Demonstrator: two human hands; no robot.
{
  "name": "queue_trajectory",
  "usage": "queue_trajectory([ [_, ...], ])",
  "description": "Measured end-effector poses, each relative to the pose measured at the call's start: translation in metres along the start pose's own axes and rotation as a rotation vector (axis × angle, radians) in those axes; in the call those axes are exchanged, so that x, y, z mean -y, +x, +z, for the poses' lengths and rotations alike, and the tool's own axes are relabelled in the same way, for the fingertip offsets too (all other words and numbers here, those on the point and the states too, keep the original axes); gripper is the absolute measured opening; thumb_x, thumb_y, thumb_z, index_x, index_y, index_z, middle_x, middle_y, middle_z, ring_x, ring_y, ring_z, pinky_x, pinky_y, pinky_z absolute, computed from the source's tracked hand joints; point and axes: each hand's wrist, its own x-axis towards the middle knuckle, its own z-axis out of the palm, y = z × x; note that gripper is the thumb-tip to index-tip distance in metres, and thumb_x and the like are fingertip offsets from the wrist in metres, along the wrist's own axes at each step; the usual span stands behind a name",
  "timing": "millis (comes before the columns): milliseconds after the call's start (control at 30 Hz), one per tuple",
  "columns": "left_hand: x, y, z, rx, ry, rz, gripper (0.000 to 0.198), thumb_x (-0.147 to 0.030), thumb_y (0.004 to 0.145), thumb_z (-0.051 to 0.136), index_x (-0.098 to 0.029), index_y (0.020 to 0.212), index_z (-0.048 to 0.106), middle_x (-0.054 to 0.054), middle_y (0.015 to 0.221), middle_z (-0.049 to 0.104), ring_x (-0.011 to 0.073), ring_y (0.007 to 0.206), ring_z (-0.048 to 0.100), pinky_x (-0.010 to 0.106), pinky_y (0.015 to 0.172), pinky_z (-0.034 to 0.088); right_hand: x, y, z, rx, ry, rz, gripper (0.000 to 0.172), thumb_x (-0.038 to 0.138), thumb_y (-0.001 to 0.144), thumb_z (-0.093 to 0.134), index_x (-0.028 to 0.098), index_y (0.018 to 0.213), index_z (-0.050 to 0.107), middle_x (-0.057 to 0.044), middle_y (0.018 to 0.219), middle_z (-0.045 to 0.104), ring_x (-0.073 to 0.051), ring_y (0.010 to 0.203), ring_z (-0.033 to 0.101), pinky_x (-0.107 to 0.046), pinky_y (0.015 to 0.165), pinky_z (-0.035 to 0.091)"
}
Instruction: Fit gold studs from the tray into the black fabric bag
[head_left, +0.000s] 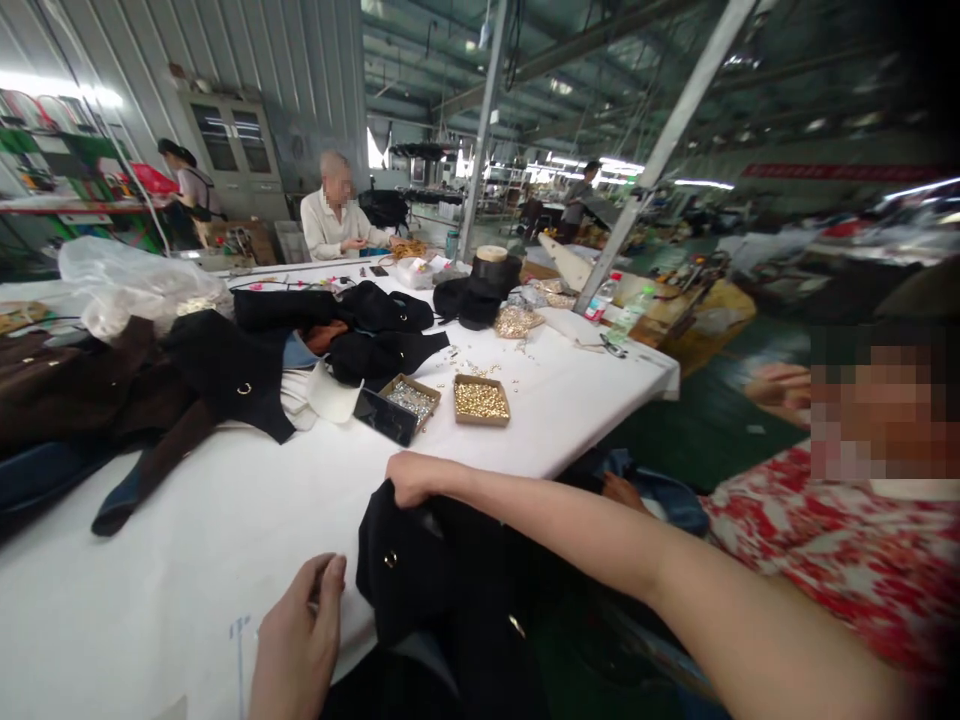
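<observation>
My right hand is closed on the upper edge of a black garment, which hangs over the table's front edge. A gold-coloured ring-like fitting shows on its cloth, and a second shiny piece lies lower down. To the left of the garment, apart from it, my left hand hovers over the white table with fingers curled and thumb close to them. Whatever may be between those fingertips is hidden. Beyond my right hand sit a box of gold-coloured studs and a box of silver-coloured ones.
A phone leans by the silver box. Black garments and a plastic bag cover the table's left side. Bottles stand near the metal post. One person sits across; another in a floral top is close on my right.
</observation>
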Motion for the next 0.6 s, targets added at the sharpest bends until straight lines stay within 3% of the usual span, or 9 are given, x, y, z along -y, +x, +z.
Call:
queue_trajectory([
  [100,0.005,-0.004,0.003,0.015,-0.029,0.043,0.055,-0.078,0.106,0.059,-0.028,0.121,0.079,0.006,0.102,0.086,0.0291,0.092,0.080,0.037,0.083,0.058,-0.008,0.009,0.012,-0.069,0.011,-0.009,0.048,0.002,0.072,0.076,0.003,0.118,0.088,-0.022,0.114,0.086,-0.033,0.106,0.082,-0.029,0.077,0.053],
  [267,-0.007,-0.008,0.025,0.110,-0.114,0.223,0.040,-0.059,0.116,0.060,-0.025,0.133,0.075,0.011,0.124,0.082,0.0284,0.107,0.078,0.039,0.094,0.062,-0.018,0.019,0.027,-0.114,0.014,-0.006,0.035,0.005,0.078,0.077,0.003,0.111,0.088,-0.023,0.106,0.086,-0.035,0.101,0.083,-0.032,0.073,0.051],
  [433,-0.016,0.002,0.036,-0.048,-0.119,0.600,0.027,-0.032,0.114,0.064,-0.025,0.139,0.074,0.014,0.152,0.070,0.0315,0.144,0.067,0.047,0.123,0.055,-0.018,0.020,0.026,-0.111,-0.009,-0.005,0.027,0.009,0.085,0.077,0.004,0.109,0.087,-0.022,0.107,0.086,-0.031,0.095,0.082,-0.030,0.069,0.048],
  [533,-0.016,0.009,0.034,-0.106,-0.060,0.740,0.035,-0.031,0.113,0.062,-0.030,0.146,0.070,0.012,0.156,0.070,0.0336,0.140,0.070,0.050,0.118,0.058,-0.017,0.016,0.022,-0.085,-0.021,-0.001,0.020,0.014,0.085,0.079,0.006,0.102,0.086,-0.018,0.100,0.086,-0.027,0.087,0.079,-0.028,0.065,0.048],
  [600,-0.014,0.015,0.036,-0.161,-0.041,0.748,0.036,-0.039,0.110,0.066,-0.032,0.145,0.069,0.013,0.155,0.070,0.0375,0.134,0.073,0.057,0.116,0.060,-0.019,0.017,0.022,-0.071,-0.031,-0.042,0.013,0.018,0.086,0.077,0.008,0.093,0.083,-0.015,0.094,0.085,-0.024,0.081,0.075,-0.027,0.061,0.047],
])
